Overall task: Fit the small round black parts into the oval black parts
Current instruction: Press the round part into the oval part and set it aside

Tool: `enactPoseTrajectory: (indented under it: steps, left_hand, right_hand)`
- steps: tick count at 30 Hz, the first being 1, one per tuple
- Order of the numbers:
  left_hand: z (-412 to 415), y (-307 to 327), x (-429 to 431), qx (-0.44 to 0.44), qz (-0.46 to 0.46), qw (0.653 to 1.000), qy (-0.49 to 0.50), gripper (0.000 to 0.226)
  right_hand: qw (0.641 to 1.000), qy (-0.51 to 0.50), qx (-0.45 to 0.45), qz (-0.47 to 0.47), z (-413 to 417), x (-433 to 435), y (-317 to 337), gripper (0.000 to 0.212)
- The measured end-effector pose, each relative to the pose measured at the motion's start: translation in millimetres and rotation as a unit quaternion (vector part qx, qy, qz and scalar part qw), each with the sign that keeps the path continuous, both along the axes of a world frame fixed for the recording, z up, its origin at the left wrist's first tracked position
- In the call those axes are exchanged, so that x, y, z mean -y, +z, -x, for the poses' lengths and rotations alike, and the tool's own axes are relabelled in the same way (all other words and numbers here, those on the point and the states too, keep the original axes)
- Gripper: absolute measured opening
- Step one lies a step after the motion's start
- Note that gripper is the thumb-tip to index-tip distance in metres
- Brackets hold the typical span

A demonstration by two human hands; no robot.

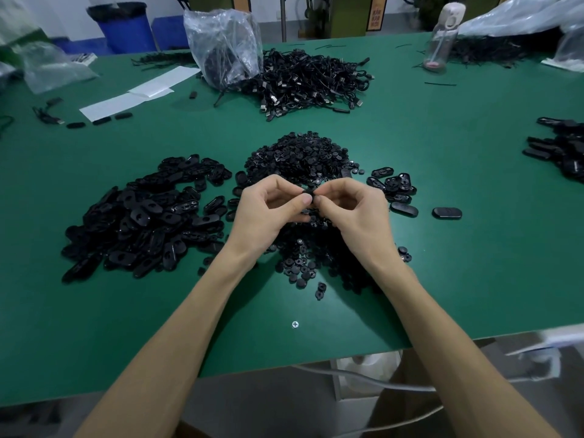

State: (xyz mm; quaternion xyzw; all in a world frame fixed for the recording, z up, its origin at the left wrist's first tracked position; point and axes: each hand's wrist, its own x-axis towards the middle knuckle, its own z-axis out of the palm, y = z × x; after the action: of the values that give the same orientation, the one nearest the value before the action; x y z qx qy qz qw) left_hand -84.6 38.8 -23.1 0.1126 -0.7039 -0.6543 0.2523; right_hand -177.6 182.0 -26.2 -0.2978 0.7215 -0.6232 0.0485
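Note:
My left hand and my right hand meet above the middle of the green table, both pinching one small black part between thumbs and fingertips. Fingers hide most of it, so its shape is unclear. A heap of small round black parts lies just beyond and under my hands. A large heap of oval black parts sits to the left. A small group of oval parts lies to the right, with one oval part apart from it.
A pile of black cables and a clear plastic bag lie at the back. White paper strips sit back left. A bottle stands back right. More black parts lie at the right edge. A screw head shows near the front edge.

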Motion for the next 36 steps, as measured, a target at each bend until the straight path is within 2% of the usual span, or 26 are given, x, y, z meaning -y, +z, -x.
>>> enactPoseTrajectory:
  steps: [5, 10, 14, 20, 23, 27, 32, 36]
  left_hand:
    - [1.8, -4.0, 0.6, 0.015, 0.031, 0.999, 0.026, 0.013]
    - [2.9, -6.0, -2.2, 0.008, 0.013, 0.999, 0.03, 0.016]
    - [2.1, -4.7, -5.8, -0.009, -0.03, 0.999, 0.017, 0.014]
    - [0.3, -0.4, -3.5, -0.024, -0.142, 0.989, -0.018, 0.02]
    - [-0.8, 0.1, 0.3, -0.01, -0.14, 0.989, -0.056, 0.016]
    - [-0.7, 0.0, 1.7, -0.001, -0.129, 0.99, -0.061, 0.018]
    - [-1.1, -1.3, 2.8, 0.018, -0.033, 0.999, -0.033, 0.019]
    - [-2.7, 0.7, 6.8, 0.019, -0.016, 0.999, -0.047, 0.019]
  right_hand:
    - [0.999, -0.01, -0.042, -0.021, -2.5, 1.3, -0.7, 0.008]
    - [0.997, -0.019, -0.065, -0.023, -2.6, 1.9, -0.4, 0.008]
    - [0.995, -0.021, -0.095, -0.013, -3.9, 0.2, 2.5, 0.009]
    - [0.995, -0.006, -0.098, -0.01, -7.6, 0.9, 5.0, 0.007]
    - [0.997, 0.007, -0.071, 0.001, -6.4, 1.3, 4.2, 0.009]
    - [0.995, 0.043, 0.059, 0.061, -2.5, 1.0, 3.5, 0.02]
    - [0.994, 0.045, 0.083, 0.061, 0.1, 1.0, 0.3, 0.01]
    - [0.991, 0.052, 0.103, 0.066, 0.4, 0.1, 0.7, 0.009]
